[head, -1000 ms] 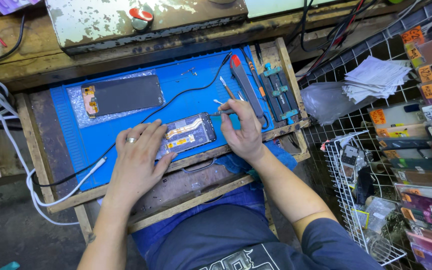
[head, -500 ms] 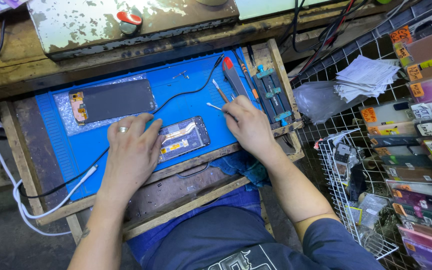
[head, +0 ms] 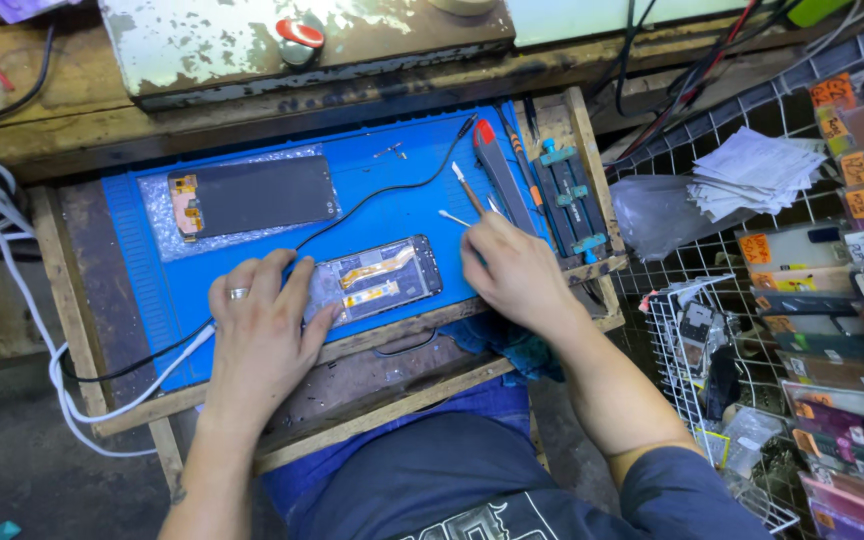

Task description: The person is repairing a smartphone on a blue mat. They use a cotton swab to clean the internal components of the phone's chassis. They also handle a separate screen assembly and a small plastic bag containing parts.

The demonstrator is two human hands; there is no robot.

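An opened phone body with orange ribbon cables lies on the blue work mat. My left hand rests flat on the mat, its fingertips touching the phone's left end; a ring is on one finger. My right hand sits just right of the phone, fingers curled around a thin brush-like tool whose tip points away from me. A detached dark phone screen lies on bubble wrap at the mat's far left.
A red-tipped cutter and a blue-clamped holder lie at the mat's right edge. A black cable crosses the mat. White cables hang at left. Wire racks of packaged parts and folded papers stand to the right.
My right hand has shifted a little toward me and to the right of the phone, with the thin tool in it. My left hand stays on the phone's left end.
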